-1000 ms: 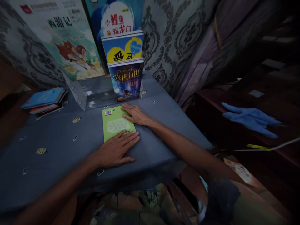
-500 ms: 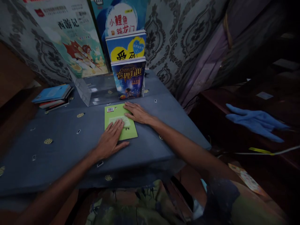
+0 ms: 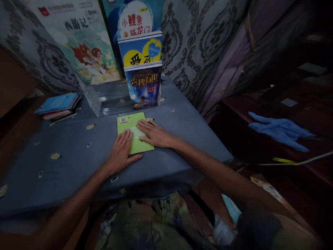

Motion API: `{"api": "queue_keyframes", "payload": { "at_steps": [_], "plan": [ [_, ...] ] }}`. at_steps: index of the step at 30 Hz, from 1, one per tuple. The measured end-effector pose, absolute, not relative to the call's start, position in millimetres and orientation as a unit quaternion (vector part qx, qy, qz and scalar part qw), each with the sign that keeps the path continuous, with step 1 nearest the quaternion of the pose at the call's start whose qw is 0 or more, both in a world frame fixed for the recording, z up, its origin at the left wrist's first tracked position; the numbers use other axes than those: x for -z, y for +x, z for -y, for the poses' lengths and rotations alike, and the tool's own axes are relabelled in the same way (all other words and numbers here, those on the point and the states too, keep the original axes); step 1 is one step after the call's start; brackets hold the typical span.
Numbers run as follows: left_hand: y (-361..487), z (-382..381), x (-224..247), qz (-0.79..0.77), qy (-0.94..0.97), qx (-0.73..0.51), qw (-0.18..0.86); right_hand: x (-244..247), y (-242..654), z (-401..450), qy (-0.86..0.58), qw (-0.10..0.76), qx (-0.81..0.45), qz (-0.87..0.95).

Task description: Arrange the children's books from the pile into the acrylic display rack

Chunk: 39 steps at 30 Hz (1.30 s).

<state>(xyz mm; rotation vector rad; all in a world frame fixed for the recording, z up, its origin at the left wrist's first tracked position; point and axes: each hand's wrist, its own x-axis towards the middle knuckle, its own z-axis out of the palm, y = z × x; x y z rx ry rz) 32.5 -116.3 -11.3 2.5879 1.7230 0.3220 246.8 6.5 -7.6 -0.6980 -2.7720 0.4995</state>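
A green book lies flat on the blue tablecloth, with a barcode near its far left corner. My left hand rests palm down over its left edge, fingers stretched out and the thumb pointing right along the near side. From the right, my right hand lies flat across the book's right side, fingers extended. Neither hand grips anything. Just beyond the book, a dark blue book stands upright in a clear stepped rack.
In the rack behind stand a blue-and-yellow book and larger picture books, including a pale teal one. A small stack of books sits at the table's left. Blue gloves lie on a dark red surface to the right.
My right hand has slid a little toward me on the green book. My left hand has shifted slightly left, and the book sits slightly more turned.
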Motion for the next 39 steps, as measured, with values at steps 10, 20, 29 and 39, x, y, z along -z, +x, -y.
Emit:
{"api": "queue_keyframes", "payload": {
  "at_steps": [10, 20, 29, 39],
  "plan": [
    [31.5, 118.2, 15.6, -0.542, 0.832, -0.117, 0.010, -3.4, 286.1, 80.7, -0.215, 0.098, -0.211, 0.949],
    [41.5, 171.9, 13.5, -0.498, 0.860, -0.106, -0.019, 8.8, 306.7, 133.6, -0.180, 0.139, -0.171, 0.959],
    [56.7, 234.5, 23.6, -0.510, 0.852, -0.116, -0.036, 20.3, 303.4, 161.4, -0.157, 0.357, -0.101, 0.915],
    [20.1, 188.8, -79.6, -0.465, 0.816, -0.343, 0.008, -59.3, 284.1, 82.8, -0.137, 0.460, -0.255, 0.840]
  ]
}}
